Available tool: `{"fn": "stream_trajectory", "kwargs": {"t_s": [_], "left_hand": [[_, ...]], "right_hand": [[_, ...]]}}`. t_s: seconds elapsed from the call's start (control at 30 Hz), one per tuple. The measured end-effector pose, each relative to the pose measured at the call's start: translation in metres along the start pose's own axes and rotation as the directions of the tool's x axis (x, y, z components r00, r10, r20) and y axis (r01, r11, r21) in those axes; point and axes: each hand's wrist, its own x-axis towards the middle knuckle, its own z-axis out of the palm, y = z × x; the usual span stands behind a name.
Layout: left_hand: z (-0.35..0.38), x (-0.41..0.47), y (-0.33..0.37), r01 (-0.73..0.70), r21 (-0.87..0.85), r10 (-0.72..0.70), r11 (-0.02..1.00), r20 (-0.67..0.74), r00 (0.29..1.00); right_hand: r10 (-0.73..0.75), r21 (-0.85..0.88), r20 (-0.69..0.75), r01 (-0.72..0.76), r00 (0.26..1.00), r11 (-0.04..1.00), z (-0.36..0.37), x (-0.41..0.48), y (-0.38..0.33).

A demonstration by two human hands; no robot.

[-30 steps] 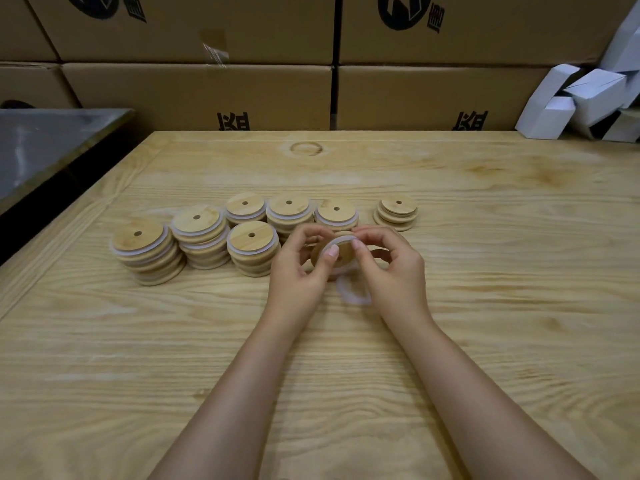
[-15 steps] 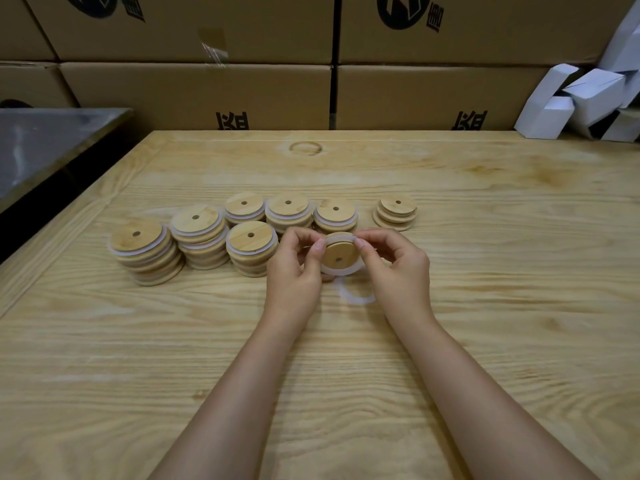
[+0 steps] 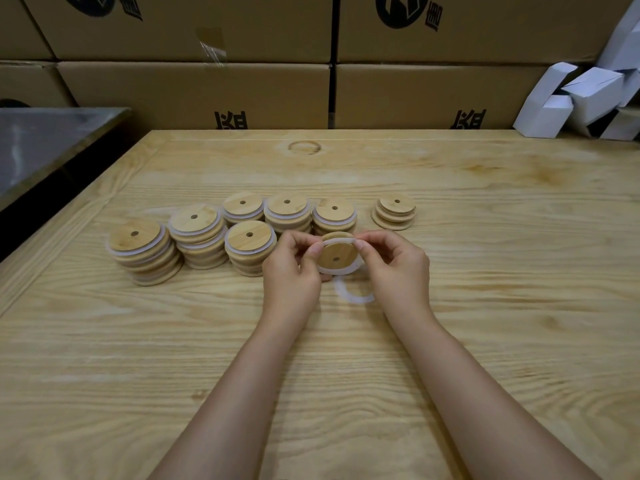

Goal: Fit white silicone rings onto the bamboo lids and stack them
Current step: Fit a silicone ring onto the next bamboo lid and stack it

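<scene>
Both hands hold one round bamboo lid [image 3: 336, 255] tilted toward me above the wooden table [image 3: 485, 271]. A white silicone ring [image 3: 341, 270] sits around its rim. My left hand [image 3: 292, 271] pinches the lid's left edge and my right hand [image 3: 394, 268] pinches the ring at the top right. A loose white ring [image 3: 353, 296] lies on the table just below the lid. Several stacks of ringed lids [image 3: 197, 233] stand to the left and behind. A short stack of bare lids [image 3: 394, 211] stands at the back right.
Brown cardboard boxes [image 3: 194, 95] form a wall behind the table. White folded cartons [image 3: 571, 98] pile at the back right. A grey metal surface [image 3: 41, 140] lies beyond the table's left edge. Bare wood stretches in front of and to the right of the hands.
The lid has turned more face-on toward me between the fingers, and the white ring has come further round its rim. The hands stay in the same place.
</scene>
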Motion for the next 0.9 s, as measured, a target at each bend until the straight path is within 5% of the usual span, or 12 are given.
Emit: {"fn": "stream_trajectory", "kwargs": {"t_s": [0.73, 0.9], "left_hand": [[-0.0025, -0.0003, 0.0044, -0.038, 0.031, 0.037, 0.999, 0.022, 0.999], [-0.0055, 0.0010, 0.0086, 0.029, -0.143, -0.033, 0.989, -0.026, 0.999]], "right_hand": [[0.072, 0.088, 0.041, -0.075, 0.997, 0.993, -0.0027, 0.0032, 0.0058], [0.053, 0.107, 0.062, -0.060, 0.997, 0.992, -0.0013, 0.0012, 0.0042]]}}
